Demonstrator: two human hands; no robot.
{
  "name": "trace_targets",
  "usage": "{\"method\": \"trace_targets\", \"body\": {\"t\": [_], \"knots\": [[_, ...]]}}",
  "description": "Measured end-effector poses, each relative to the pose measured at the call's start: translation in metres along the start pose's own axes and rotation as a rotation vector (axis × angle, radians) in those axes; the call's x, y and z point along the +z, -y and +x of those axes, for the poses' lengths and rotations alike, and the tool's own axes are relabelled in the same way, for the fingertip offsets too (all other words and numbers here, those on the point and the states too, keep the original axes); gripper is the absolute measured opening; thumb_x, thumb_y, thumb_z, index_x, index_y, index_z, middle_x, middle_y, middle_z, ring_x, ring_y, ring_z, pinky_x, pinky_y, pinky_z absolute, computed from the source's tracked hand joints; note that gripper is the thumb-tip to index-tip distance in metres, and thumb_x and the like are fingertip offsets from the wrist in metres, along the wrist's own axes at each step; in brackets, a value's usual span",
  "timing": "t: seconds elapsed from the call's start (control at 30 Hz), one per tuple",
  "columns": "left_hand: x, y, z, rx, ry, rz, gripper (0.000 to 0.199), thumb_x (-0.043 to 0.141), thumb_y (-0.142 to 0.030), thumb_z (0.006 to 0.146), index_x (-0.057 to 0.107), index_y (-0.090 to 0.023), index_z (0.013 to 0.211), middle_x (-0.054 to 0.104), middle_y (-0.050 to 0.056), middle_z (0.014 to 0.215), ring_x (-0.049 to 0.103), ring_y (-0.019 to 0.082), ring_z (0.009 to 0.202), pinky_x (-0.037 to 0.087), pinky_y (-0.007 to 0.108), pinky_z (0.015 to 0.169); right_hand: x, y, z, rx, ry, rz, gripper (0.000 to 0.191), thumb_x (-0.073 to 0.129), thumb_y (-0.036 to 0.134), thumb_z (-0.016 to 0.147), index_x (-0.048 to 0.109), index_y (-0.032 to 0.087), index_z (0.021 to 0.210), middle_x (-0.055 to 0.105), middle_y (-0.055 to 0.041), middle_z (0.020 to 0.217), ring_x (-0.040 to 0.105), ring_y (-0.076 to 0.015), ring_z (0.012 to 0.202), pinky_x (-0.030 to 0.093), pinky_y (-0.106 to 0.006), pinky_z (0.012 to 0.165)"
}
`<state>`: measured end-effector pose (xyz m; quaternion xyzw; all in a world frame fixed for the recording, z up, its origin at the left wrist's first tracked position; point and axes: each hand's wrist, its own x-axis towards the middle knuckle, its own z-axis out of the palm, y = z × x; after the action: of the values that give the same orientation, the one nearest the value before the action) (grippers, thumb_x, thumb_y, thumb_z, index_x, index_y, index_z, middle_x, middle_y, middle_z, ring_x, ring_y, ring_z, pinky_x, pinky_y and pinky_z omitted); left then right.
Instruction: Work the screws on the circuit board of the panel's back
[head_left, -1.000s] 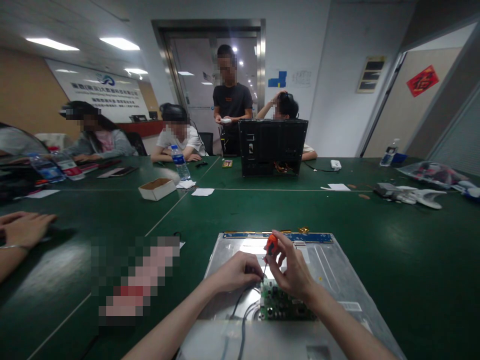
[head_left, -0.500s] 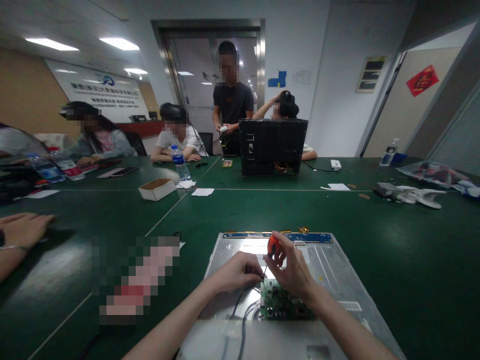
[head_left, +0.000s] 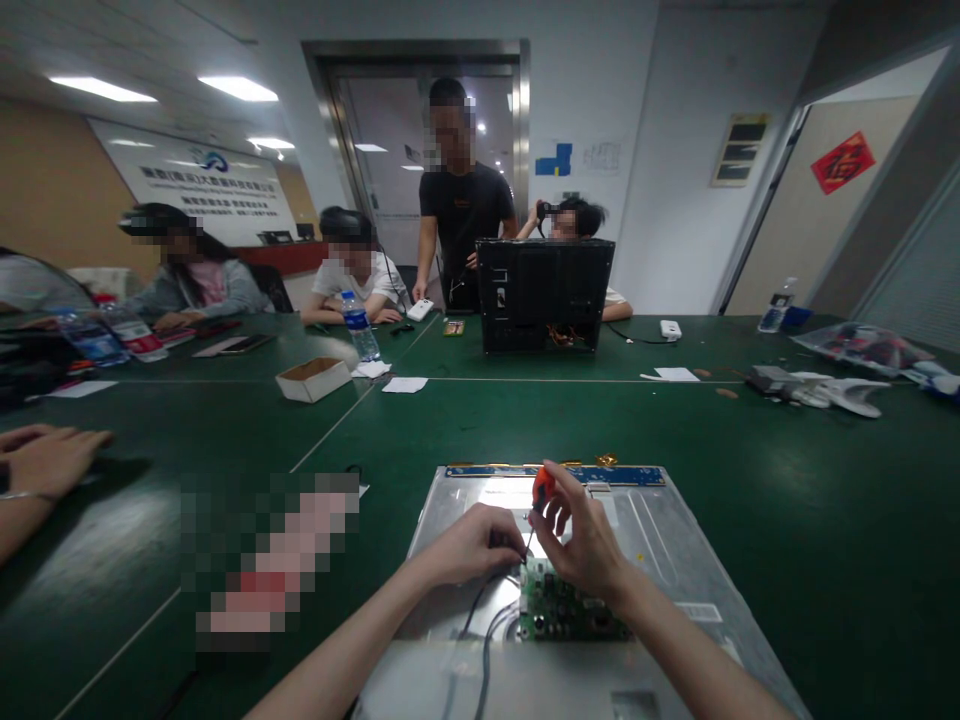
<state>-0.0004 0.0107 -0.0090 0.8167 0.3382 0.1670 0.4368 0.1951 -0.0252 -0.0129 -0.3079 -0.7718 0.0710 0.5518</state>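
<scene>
My right hand [head_left: 589, 540] is closed on a screwdriver [head_left: 542, 487] with an orange-red handle, its thin shaft slanting down. The tip meets the upper left corner of a green circuit board [head_left: 559, 605]. My left hand [head_left: 480, 545] is pinched beside that tip; whatever its fingers hold is hidden. Beneath both hands lies a flat silvery metal panel [head_left: 660, 560], with a blue strip board [head_left: 630, 476] along its far edge. Dark cables [head_left: 486, 660] run over the panel, left of the green board.
A black computer case [head_left: 547, 295] stands across the table. A white open box [head_left: 313, 380], a water bottle [head_left: 361, 327] and paper [head_left: 405, 384] lie beyond the panel. At left a co-worker's hand [head_left: 56, 458] rests near a blurred pinkish item [head_left: 281, 555]. Several people sit opposite; one stands.
My hands stay in nearly the same place; the screwdriver handle has tilted slightly. Across the table, the standing person has lowered a white object to the tabletop.
</scene>
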Motion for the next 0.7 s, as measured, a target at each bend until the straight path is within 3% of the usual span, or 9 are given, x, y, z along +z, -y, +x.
{"method": "trace_targets", "body": {"t": [0.27, 0.5, 0.7], "knots": [[0.0009, 0.0023, 0.0017, 0.031, 0.016, -0.067, 0.016, 0.063, -0.007, 0.073, 0.076, -0.014, 0.079, 0.07, 0.003, 0.077, 0.061, 0.016, 0.07, 0.047, 0.024, 0.066, -0.0003, -0.0018, -0.0001, -0.028, -0.02, -0.059, 0.067, 0.055, 0.017, 0.094, 0.024, 0.027, 0.152, 0.063, 0.0012, 0.076, 0.058, -0.0138, 0.051, 0.046, -0.023, 0.043], [0.0005, 0.0013, 0.0012, 0.007, 0.026, -0.025, 0.016, 0.064, -0.007, 0.075, 0.076, -0.015, 0.08, 0.069, 0.002, 0.075, 0.06, 0.017, 0.072, 0.047, 0.025, 0.068, -0.0015, 0.0, -0.0002, -0.01, 0.036, 0.002, 0.072, 0.052, 0.012, 0.091, 0.021, 0.024, 0.155, 0.067, -0.0035, 0.082, 0.062, -0.0158, 0.056, 0.048, -0.023, 0.044], [0.0008, 0.0046, 0.001, 0.014, 0.034, -0.018, 0.013, 0.065, -0.006, 0.076, 0.075, -0.014, 0.08, 0.069, 0.002, 0.075, 0.061, 0.017, 0.072, 0.047, 0.025, 0.069, -0.0008, -0.0007, -0.0008, -0.021, 0.022, -0.029, 0.073, 0.054, 0.011, 0.09, 0.021, 0.025, 0.154, 0.065, -0.001, 0.08, 0.061, -0.0146, 0.054, 0.048, -0.023, 0.044]]}}
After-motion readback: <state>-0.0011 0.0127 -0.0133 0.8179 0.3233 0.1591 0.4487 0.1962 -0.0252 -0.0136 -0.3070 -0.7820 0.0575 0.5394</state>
